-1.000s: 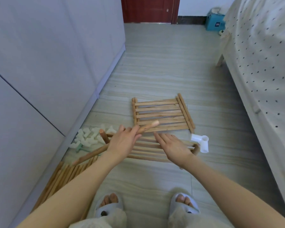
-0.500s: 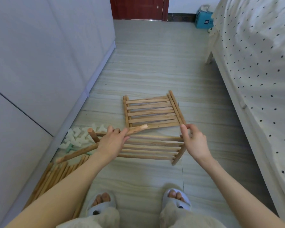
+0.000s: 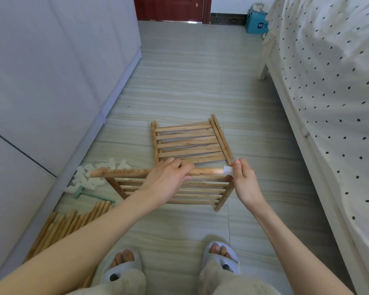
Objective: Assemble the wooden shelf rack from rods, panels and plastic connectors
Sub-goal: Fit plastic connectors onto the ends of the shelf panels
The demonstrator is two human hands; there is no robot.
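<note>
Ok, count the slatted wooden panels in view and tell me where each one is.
2. The far panel lies flat on the floor. The near panel lies under both hands, just behind the rod. Neither looks stacked, though I can't rule that out.

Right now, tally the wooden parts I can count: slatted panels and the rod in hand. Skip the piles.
Slatted panels: 2, far panel and near panel
Rod held by left hand: 1, held rod
Total: 3
</note>
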